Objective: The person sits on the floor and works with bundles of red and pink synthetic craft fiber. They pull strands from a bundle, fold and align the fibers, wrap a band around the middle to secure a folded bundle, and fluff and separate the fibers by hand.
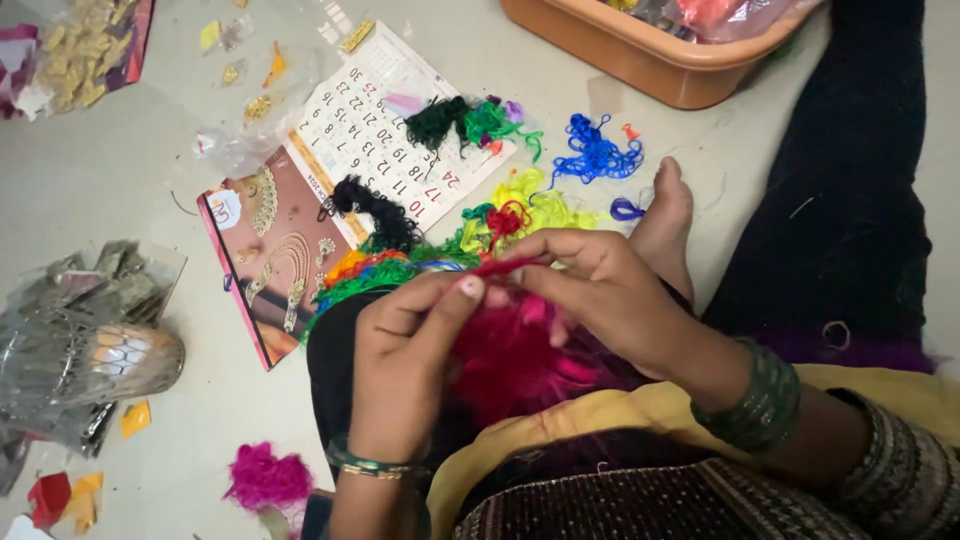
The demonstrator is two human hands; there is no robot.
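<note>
Pinching one red thread between left hand and right hand, both closed on it, above the magenta fluff in the lap. Plenty untouched: blue, green, black tufts lying on the floor.

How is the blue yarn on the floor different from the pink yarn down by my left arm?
The blue yarn is a loose tangle of curly strands near the foot; the pink yarn is a dense fluffy clump. The blue lies spread out, the pink bunched. Both lie on the floor, untouched by either hand.
</note>
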